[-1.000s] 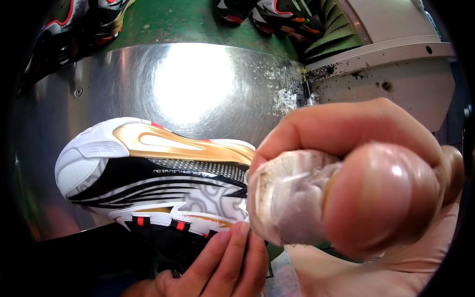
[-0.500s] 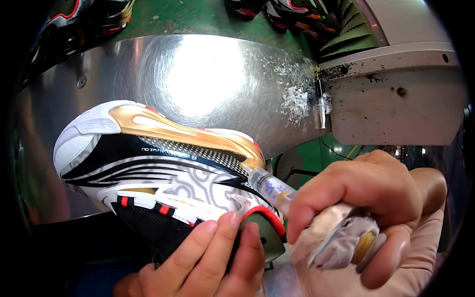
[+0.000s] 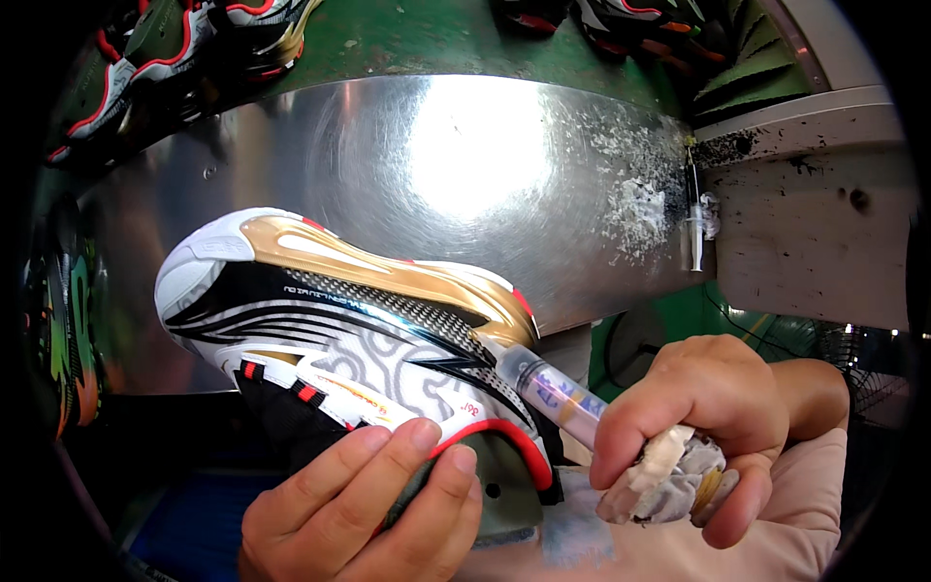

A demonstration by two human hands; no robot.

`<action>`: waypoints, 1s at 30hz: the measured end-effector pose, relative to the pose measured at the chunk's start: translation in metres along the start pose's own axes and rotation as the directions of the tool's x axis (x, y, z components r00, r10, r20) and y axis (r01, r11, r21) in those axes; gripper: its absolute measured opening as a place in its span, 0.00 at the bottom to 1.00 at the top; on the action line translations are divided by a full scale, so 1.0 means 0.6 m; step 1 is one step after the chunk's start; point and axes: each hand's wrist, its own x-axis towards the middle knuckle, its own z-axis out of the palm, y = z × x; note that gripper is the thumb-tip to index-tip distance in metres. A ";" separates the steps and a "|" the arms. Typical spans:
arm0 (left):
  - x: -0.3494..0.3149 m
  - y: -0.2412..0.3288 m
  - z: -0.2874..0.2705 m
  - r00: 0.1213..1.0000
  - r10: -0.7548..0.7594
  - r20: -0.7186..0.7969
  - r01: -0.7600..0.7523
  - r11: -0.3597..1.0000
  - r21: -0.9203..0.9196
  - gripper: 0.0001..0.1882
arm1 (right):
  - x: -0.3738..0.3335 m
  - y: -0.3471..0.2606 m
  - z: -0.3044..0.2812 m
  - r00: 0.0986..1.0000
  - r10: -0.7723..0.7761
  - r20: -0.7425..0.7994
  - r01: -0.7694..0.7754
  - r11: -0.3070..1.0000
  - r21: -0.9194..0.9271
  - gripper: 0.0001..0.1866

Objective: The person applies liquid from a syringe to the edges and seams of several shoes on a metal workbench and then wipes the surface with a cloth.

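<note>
A white and black sneaker point(image 3: 369, 359) with a gold sole and red trim lies on its side before me, sole edge up, toe to the left. My left hand point(image 3: 369, 495) grips its collar and tongue edge, fingers bent over the opening. In my right hand point(image 3: 698, 427) is a clear syringe point(image 3: 558, 388), its rear end wrapped in greyish cloth or tape. The syringe tip meets the sneaker near the heel, where the gold sole joins the upper. An olive-green insert point(image 3: 509, 480) shows inside the shoe's opening.
The sneaker is over a shiny metal tabletop point(image 3: 291, 165). Another syringe point(image 3: 694, 213) lies at its right end beside whitish residue and a beige machine panel point(image 3: 805, 223). More sneakers point(image 3: 175, 58) stand on a green surface beyond; a green-orange shoe point(image 3: 68, 330) is at far left.
The view has shifted left, so the scene sits further right. The syringe stays at the sneaker's heel seam, and my left hand's fingers have shifted slightly along the collar.
</note>
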 end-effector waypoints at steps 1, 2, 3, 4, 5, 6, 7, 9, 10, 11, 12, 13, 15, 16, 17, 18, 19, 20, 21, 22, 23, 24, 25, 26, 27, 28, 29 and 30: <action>-0.003 0.002 -0.002 0.998 -0.016 0.056 0.014 0.999 0.040 0.09 | 0.000 0.003 -0.007 0.999 -0.008 0.050 0.009 1.000 -0.011 0.38; -0.004 0.008 -0.003 0.996 -0.053 0.065 0.050 0.998 0.038 0.09 | 0.001 0.007 -0.013 0.995 -0.016 0.099 0.018 1.000 -0.022 0.38; -0.002 0.012 -0.001 0.994 -0.081 0.067 0.080 0.997 0.021 0.10 | 0.000 0.007 -0.015 0.991 -0.011 0.135 0.016 0.999 -0.038 0.38; -0.001 0.013 0.001 0.992 -0.109 0.069 0.109 0.994 0.004 0.11 | -0.002 0.007 -0.012 0.995 -0.040 0.093 0.045 0.998 -0.051 0.37; -0.001 0.010 0.004 0.996 -0.079 0.039 0.079 0.997 0.008 0.10 | -0.006 0.008 -0.005 0.996 -0.070 0.050 0.073 0.995 -0.064 0.37; -0.001 0.009 0.008 0.998 -0.057 0.011 0.057 0.998 0.014 0.10 | -0.009 0.007 -0.002 0.995 -0.098 0.013 0.099 0.992 -0.075 0.37; 0.002 0.009 0.012 0.999 -0.035 -0.017 0.035 0.999 0.020 0.09 | -0.009 0.007 -0.004 0.995 -0.102 0.009 0.103 0.989 -0.110 0.35; 0.013 0.005 0.010 0.995 0.041 -0.087 -0.042 0.999 -0.015 0.04 | -0.010 0.012 -0.009 0.989 -0.139 -0.049 0.134 0.986 -0.098 0.36; 0.018 0.005 0.008 0.990 0.077 -0.122 -0.081 0.996 -0.027 0.03 | -0.018 0.020 -0.016 0.987 -0.159 -0.038 0.156 0.986 -0.059 0.38; 0.018 0.007 0.008 0.990 0.080 -0.120 -0.083 0.996 -0.019 0.03 | -0.027 0.028 -0.024 0.984 -0.177 -0.024 0.177 0.984 -0.019 0.40; 0.020 0.007 0.008 0.989 0.091 -0.114 -0.092 0.996 -0.009 0.03 | -0.037 0.036 -0.030 0.980 -0.199 -0.018 0.200 0.980 0.019 0.42; 0.021 0.009 0.008 0.989 0.099 -0.107 -0.100 0.995 0.002 0.03 | -0.050 0.048 -0.030 0.979 -0.196 -0.056 0.201 0.975 0.096 0.43; 0.027 0.017 0.006 0.994 0.065 -0.086 -0.066 0.998 -0.014 0.04 | -0.069 0.069 -0.022 0.973 -0.183 -0.138 0.214 0.942 0.260 0.45; 0.032 0.021 0.004 0.996 0.048 -0.070 -0.049 0.999 -0.021 0.04 | -0.077 0.079 -0.019 0.968 -0.178 -0.176 0.229 0.913 0.337 0.46; 0.044 0.014 0.007 0.998 0.049 -0.032 -0.049 0.998 -0.025 0.03 | -0.084 0.088 -0.025 0.964 -0.180 -0.195 0.239 0.909 0.343 0.46; 0.057 0.006 0.009 0.999 0.051 0.007 -0.051 0.998 -0.029 0.03 | -0.092 0.099 -0.031 0.958 -0.188 -0.216 0.255 0.902 0.347 0.45; 0.060 0.009 -0.002 0.998 0.031 0.048 -0.031 1.000 -0.002 0.03 | -0.089 0.105 -0.032 0.956 -0.210 -0.204 0.272 0.893 0.358 0.45; 0.060 0.016 -0.009 0.998 -0.012 0.060 0.008 0.998 0.062 0.04 | -0.088 0.112 -0.033 0.952 -0.237 -0.195 0.295 0.882 0.368 0.45; 0.054 0.015 -0.010 0.997 -0.038 0.065 0.030 0.993 0.112 0.05 | -0.083 0.119 -0.030 0.947 -0.239 -0.212 0.305 0.877 0.372 0.45; 0.054 0.010 -0.011 0.996 -0.062 0.071 0.049 0.986 0.161 0.07 | -0.078 0.126 -0.027 0.943 -0.242 -0.228 0.315 0.871 0.377 0.46; 0.056 -0.008 -0.020 0.994 -0.023 0.109 0.010 0.993 0.121 0.11 | -0.072 0.127 -0.023 0.942 -0.225 -0.250 0.310 0.870 0.384 0.46; 0.048 -0.010 -0.014 0.994 -0.098 0.040 0.088 0.975 0.204 0.15 | -0.075 0.127 -0.016 0.945 -0.198 -0.260 0.293 0.867 0.404 0.46; 0.072 -0.012 -0.006 0.994 -0.083 0.070 0.067 0.975 0.212 0.13 | -0.103 0.127 -0.027 0.945 -0.174 -0.278 0.284 0.857 0.430 0.46; 0.097 -0.022 0.007 0.995 -0.062 0.077 0.045 0.979 0.199 0.15 | -0.100 0.134 -0.015 0.924 -0.121 -0.364 0.282 0.857 0.431 0.46; 0.121 -0.037 0.007 0.995 -0.036 0.097 0.017 0.982 0.189 0.18 | -0.096 0.142 -0.007 0.901 -0.125 -0.416 0.326 0.827 0.458 0.45; 0.141 -0.037 -0.003 0.993 -0.024 0.112 0.001 0.979 0.203 0.20 | -0.096 0.147 -0.005 0.895 -0.167 -0.414 0.361 0.817 0.450 0.45; 0.159 -0.037 -0.010 0.989 -0.039 0.144 0.008 0.977 0.213 0.23 | -0.095 0.151 -0.002 0.886 -0.208 -0.415 0.396 0.805 0.442 0.45; 0.171 -0.049 -0.003 0.978 0.100 0.185 -0.146 0.956 0.255 0.25 | -0.096 0.163 -0.002 0.868 -0.243 -0.432 0.434 0.794 0.426 0.45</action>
